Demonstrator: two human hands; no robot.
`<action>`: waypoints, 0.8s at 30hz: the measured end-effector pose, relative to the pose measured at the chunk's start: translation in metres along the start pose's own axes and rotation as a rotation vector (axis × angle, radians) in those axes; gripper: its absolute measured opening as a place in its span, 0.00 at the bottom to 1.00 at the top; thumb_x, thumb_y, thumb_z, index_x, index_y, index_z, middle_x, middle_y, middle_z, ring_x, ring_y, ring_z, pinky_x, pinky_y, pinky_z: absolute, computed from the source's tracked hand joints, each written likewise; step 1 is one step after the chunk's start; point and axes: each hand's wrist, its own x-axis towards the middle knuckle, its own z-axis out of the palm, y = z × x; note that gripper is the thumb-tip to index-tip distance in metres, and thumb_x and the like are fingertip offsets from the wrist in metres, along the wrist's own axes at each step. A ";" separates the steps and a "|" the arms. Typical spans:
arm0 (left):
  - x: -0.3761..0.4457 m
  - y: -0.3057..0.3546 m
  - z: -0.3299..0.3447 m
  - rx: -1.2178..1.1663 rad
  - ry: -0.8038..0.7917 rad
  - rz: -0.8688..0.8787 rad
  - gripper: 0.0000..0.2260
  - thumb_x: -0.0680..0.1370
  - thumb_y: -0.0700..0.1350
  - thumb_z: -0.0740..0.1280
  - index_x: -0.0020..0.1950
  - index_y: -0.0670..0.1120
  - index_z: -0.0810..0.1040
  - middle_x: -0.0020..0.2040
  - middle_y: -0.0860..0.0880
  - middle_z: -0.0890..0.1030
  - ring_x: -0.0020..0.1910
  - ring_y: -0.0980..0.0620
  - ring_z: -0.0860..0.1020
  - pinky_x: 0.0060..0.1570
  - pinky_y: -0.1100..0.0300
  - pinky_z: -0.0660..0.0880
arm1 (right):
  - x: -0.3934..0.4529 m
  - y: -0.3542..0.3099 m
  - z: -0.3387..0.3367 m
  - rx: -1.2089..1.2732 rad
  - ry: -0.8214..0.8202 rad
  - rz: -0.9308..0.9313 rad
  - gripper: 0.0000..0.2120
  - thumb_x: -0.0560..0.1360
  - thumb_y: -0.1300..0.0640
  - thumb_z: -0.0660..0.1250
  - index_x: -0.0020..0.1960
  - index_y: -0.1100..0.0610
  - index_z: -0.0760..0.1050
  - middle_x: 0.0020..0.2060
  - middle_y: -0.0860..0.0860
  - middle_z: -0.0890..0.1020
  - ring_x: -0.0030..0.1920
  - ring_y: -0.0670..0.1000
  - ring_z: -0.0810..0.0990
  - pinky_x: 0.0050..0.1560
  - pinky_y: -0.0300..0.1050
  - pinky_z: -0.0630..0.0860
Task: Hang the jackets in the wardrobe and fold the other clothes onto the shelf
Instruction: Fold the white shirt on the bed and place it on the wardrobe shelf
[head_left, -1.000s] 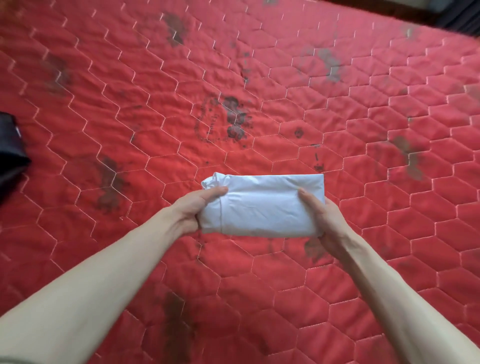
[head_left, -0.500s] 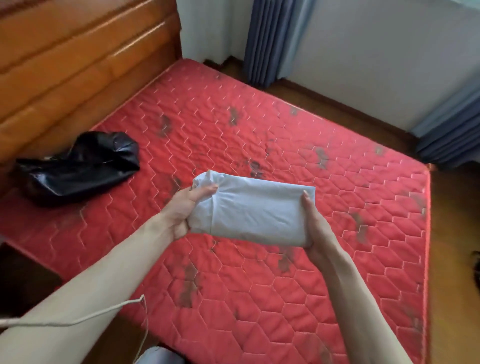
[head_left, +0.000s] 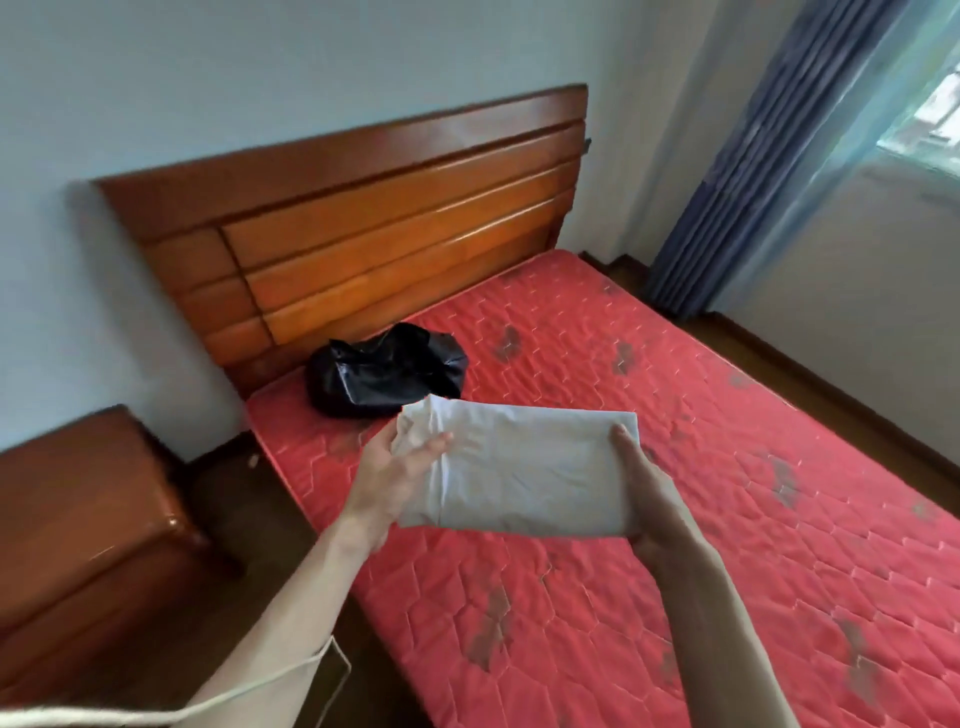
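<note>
Head view. A folded white garment (head_left: 519, 467) is held in the air above the near left part of the mattress (head_left: 675, 519), not touching it. The left hand (head_left: 397, 470) grips the garment's left end — thumb on top, pressing into the cloth, the other fingers hidden beneath. The right hand (head_left: 641, 491) holds the right end, the thumb lying along the upper right edge and the remaining fingers out of sight under the fold. The red quilted mattress bears dark stains across its hexagon stitching. A crumpled black jacket (head_left: 387, 376) lies on the mattress close to the wooden headboard (head_left: 374, 234), just beyond the white garment and apart from it. A wooden bedside cabinet (head_left: 78, 519) stands left of the bed; blue curtains (head_left: 769, 171) hang at upper right beside a window. A pale cord (head_left: 291, 675) crosses the left forearm.
</note>
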 end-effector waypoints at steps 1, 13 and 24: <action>-0.002 0.006 -0.021 -0.022 0.028 0.006 0.11 0.77 0.47 0.76 0.59 0.50 0.85 0.53 0.51 0.88 0.55 0.50 0.86 0.57 0.53 0.81 | -0.003 -0.003 0.022 -0.008 -0.036 0.001 0.21 0.78 0.38 0.69 0.58 0.55 0.83 0.52 0.54 0.89 0.53 0.56 0.87 0.58 0.57 0.83; 0.004 0.055 -0.250 -0.195 0.284 0.022 0.13 0.77 0.47 0.76 0.61 0.49 0.84 0.54 0.48 0.88 0.53 0.46 0.87 0.58 0.46 0.82 | -0.026 -0.026 0.275 -0.166 -0.366 -0.094 0.22 0.80 0.39 0.68 0.63 0.55 0.82 0.53 0.52 0.89 0.54 0.54 0.87 0.60 0.55 0.82; -0.002 0.074 -0.392 -0.372 0.598 0.071 0.14 0.77 0.47 0.75 0.63 0.49 0.83 0.55 0.47 0.88 0.55 0.46 0.86 0.58 0.46 0.81 | -0.043 -0.051 0.468 -0.290 -0.658 -0.179 0.19 0.79 0.41 0.70 0.57 0.56 0.83 0.48 0.55 0.89 0.48 0.58 0.89 0.50 0.55 0.84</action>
